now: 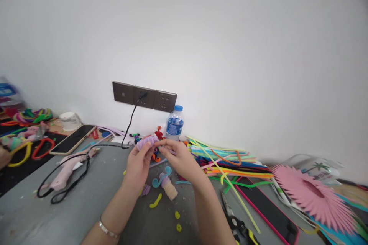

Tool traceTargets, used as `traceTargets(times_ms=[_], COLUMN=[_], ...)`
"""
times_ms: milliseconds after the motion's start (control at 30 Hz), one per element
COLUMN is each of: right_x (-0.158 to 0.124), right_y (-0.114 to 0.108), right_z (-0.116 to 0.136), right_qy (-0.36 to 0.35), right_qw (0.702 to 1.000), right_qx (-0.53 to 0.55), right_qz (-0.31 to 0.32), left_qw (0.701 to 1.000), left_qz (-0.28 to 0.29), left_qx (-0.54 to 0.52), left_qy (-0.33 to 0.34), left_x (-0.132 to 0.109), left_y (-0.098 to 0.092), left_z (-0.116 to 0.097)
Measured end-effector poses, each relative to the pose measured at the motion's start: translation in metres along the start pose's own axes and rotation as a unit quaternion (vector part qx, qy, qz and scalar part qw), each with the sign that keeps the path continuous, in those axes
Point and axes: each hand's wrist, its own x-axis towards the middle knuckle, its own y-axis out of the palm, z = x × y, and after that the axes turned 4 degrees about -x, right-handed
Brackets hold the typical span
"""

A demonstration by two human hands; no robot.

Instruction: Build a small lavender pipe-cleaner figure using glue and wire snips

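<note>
A lilac coil of fuzzy stem [147, 142] is held above a gray worktop [115, 183], gripped between the thumb and fingers of the left hand [140, 160], while its right end is met by the bent fingertips of the right hand [180, 159]; whether a strand is pinched there cannot be made out. The turns could be loosened if the left grip were relaxed, or flattened if it were squeezed too hard. Below, a beige-and-lilac piece [169, 189] with a blue curl [162, 178] and a small yellow stem [155, 201] could be knocked aside by a lowered forearm. At left, a pink glue gun [64, 172] could be dragged if its looped black cord [130, 126] were caught by a sleeve or wrist.
</note>
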Motion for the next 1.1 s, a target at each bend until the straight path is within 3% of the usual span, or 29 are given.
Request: traceTargets(times_ms=[300, 533, 700, 833, 1100], right_x=[-0.009, -0.011, -0.010, -0.006, 0.002], right_y=[-0.011, -0.032, -0.040, -0.040, -0.033], right_z=[0.002, -0.002, -0.011, -0.019, -0.041], right_qy=[0.013, -0.049, -0.021, 0.008, 0.056], right_qw=[0.999, 0.996, 0.998, 0.990, 0.971], right_qx=[0.022, -0.071, 0.051, 0.143, 0.232], right_qz=[-0.019, -0.028, -0.003, 0.014, -0.023], left_qw=[0.987, 0.931, 0.929, 0.936, 0.956], left_qz=[0.051, 0.179, 0.228, 0.235, 0.201], left_qx=[0.151, 0.318, 0.282, 0.226, 0.171], left_qy=[0.033, 0.009, -0.074, -0.132, -0.132], left_x=[-0.008, -0.010, -0.012, -0.015, -0.017], left_y=[0.002, 0.000, -0.003, -0.002, 0.003], left_z=[-0.002, -0.006, -0.005, -0.006, -0.008])
